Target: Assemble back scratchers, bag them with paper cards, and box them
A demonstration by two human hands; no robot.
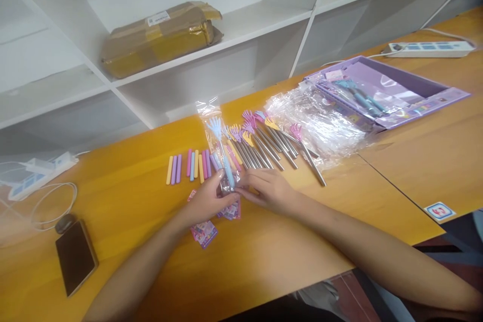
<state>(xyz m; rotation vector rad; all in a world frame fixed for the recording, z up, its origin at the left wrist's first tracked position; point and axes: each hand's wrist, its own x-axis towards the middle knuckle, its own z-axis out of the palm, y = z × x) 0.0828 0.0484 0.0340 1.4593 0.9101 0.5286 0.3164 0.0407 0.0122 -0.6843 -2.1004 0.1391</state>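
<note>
A light-blue back scratcher [216, 127] with a hand-shaped head and a blue handle lies inside a clear plastic bag [208, 106], its head pointing away from me. My left hand [206, 196] is closed around the handle end through the plastic. On the other side, the fingers of my right hand [269, 188] are closed at the bag's lower edge. Beyond my hands are several metal-shafted back scratchers [260, 148] with pink, purple and yellow heads. Left of them lie coloured handle tubes [191, 166]. Printed cards [204, 234] lie under and beside my left hand.
A heap of clear bags [320, 126] lies on the right, against a purple box [411, 80] holding bagged blue scratchers. A phone [76, 257] and a power strip [43, 176] with cables are on the left. Another power strip [432, 49] sits far right. Shelving holds a taped parcel [162, 35].
</note>
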